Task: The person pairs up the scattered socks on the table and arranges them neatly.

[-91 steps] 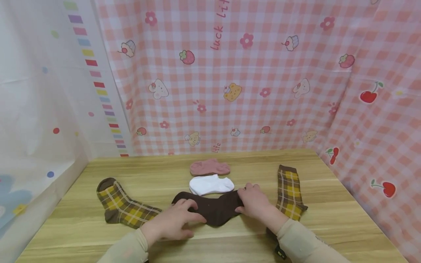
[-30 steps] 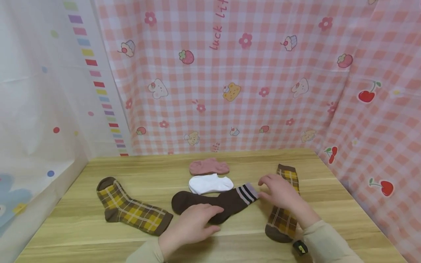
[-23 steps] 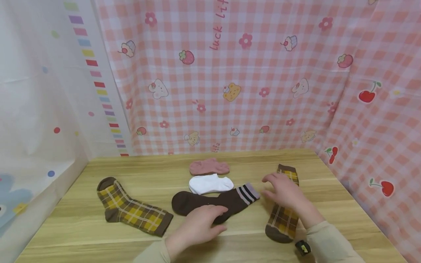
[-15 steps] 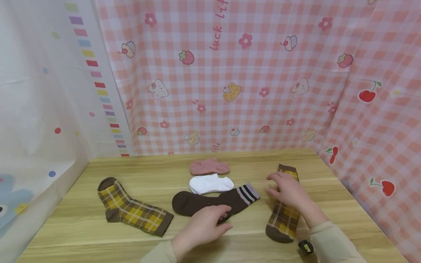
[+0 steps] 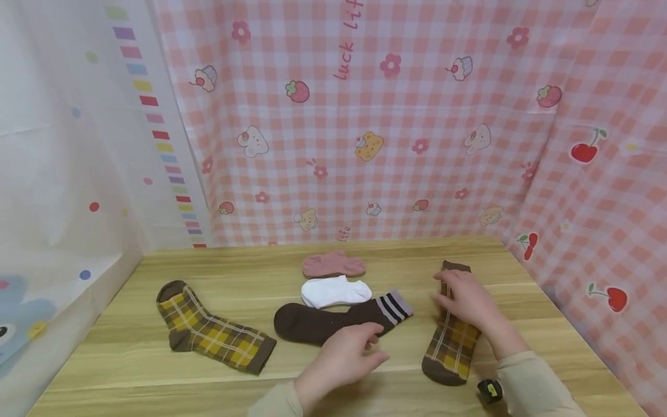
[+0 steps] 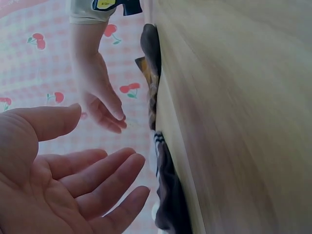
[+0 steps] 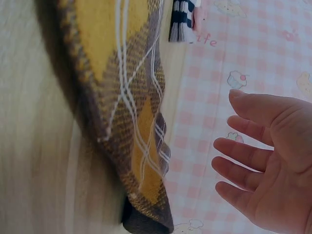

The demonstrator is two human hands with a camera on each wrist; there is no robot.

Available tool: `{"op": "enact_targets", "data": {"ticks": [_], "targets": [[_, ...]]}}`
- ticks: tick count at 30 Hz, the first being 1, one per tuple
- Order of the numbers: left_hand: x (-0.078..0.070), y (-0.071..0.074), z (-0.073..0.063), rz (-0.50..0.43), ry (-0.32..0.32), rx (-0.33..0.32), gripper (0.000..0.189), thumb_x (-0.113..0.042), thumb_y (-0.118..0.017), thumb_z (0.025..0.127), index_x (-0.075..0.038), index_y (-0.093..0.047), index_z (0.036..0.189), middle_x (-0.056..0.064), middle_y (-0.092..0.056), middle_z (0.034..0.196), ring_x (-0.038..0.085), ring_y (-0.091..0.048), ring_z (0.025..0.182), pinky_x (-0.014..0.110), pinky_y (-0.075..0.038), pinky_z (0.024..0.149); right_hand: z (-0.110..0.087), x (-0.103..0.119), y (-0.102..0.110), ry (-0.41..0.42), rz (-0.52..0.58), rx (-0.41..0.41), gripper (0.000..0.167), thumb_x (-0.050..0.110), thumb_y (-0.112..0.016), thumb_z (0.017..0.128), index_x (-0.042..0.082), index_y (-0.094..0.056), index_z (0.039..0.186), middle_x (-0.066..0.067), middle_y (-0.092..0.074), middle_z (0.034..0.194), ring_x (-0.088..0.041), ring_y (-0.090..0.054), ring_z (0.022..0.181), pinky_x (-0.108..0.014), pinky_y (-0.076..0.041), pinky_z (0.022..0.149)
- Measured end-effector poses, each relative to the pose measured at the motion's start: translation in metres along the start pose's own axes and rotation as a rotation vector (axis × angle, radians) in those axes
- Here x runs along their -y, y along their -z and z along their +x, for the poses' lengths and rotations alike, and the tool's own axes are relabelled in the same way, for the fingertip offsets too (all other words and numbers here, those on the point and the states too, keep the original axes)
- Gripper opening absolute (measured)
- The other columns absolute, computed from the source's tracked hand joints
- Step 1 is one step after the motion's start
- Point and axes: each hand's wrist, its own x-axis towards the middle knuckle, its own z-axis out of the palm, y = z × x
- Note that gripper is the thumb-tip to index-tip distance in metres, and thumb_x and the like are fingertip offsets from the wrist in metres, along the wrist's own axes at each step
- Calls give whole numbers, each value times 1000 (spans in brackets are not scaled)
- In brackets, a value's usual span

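A dark brown sock [image 5: 323, 324] with a striped cuff lies flat across the middle of the table. My left hand [image 5: 349, 356] hovers in front of it, partly covering its lower edge; in the left wrist view its fingers [image 6: 102, 180] are loosely spread with nothing in them. Above the cuff end of the right-hand plaid sock [image 5: 450, 347] hangs my right hand [image 5: 469, 298], hiding part of that sock. The right wrist view shows the right fingers [image 7: 241, 156] relaxed, apart from the yellow-and-brown knit, holding nothing.
Behind the brown sock lie a white ankle sock [image 5: 336, 291] and, farther back, a pink ankle sock [image 5: 333, 264]. Another plaid sock [image 5: 213, 336] lies on the left. A small black device [image 5: 490, 391] sits by the right sleeve. Patterned curtains [image 5: 339, 145] surround the wooden table [image 5: 120, 370].
Both hands have left the brown sock, uncovering its striped cuff, and shifted to the right. My right hand now hovers over the right-hand plaid sock. The socks lie nearly unchanged.
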Motion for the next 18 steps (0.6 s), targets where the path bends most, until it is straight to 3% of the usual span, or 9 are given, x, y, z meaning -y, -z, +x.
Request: {"op": "enact_targets", "data": {"ticks": [18], "targets": [[-17, -18, 13, 23, 42, 13, 44, -36, -75, 86, -9, -66, 120, -3, -73, 94, 3, -65, 82, 21, -50, 71, 5, -19, -2, -50, 19, -52, 43, 13, -73, 89, -7, -60, 125, -29, -60, 123, -47, -54, 114, -60, -43, 95]]}}
